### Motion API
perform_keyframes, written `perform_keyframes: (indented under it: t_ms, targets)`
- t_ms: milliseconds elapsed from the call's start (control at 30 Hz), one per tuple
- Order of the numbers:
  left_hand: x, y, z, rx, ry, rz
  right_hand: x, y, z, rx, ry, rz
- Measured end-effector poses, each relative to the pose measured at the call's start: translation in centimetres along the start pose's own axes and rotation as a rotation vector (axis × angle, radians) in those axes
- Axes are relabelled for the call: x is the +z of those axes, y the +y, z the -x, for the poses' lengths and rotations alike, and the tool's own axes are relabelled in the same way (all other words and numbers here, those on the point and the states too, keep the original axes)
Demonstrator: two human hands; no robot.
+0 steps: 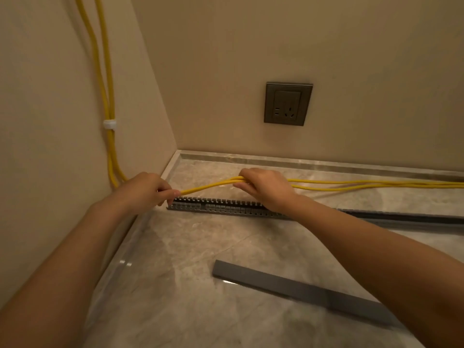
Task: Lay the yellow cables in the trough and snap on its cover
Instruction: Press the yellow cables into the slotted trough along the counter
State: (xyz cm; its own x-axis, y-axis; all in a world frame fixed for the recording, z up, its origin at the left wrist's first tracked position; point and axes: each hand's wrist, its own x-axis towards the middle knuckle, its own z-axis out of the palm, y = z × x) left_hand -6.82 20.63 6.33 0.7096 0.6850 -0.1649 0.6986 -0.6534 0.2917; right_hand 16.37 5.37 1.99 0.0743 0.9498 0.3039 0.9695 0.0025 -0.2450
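Yellow cables [211, 185], light and springy, pinched by left hand [148, 189] and right hand [263, 187] over trough [226, 205]; grip close together.

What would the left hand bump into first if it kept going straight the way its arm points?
Probably the near end of the slotted trough, just ahead of the left hand; depth is hard to judge.

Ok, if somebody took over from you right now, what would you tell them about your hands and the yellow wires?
Left hand: grip shut on the yellow cables near the corner.
Right hand: grip shut on them too, above the slotted grey trough.
Cables are lifted, not yet in the trough.
Cover lies loose on the floor, nearer you.
Left: press cables in, then snap the cover on.
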Motion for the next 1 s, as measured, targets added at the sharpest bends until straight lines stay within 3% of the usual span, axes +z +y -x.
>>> perform_keyframes:
  t_ms: [100,200,300,567,800,1000]
  targets:
    - [0.2,-0.1,0.0,-0.022,0.048,-0.053,-1.3,-1.2,0.5,-0.096,0.098,-0.011]
    - [0.2,-0.3,0.0,-0.01,0.051,-0.082,-2.1,-2.5,1.4,-0.17,0.084,-0.029]
    - [0.0,-0.2,0.0,0.015,0.054,-0.068,-2.9,-3.7,1.6,-0.185,0.04,-0.014]
    - [-0.5,-0.5,-0.5,0.029,0.11,0.058,-5.1,-6.7,0.2,-0.205,0.142,0.024]
    - [1.0,-1.5,-1.6,0.028,0.132,-0.204,-1.1,-5.1,-0.1,-0.086,0.003,-0.009]
    - [2.2,-1.5,-1.3,0.109,0.21,-0.46,2.1,-4.7,0.1,-0.092,0.025,-0.009]
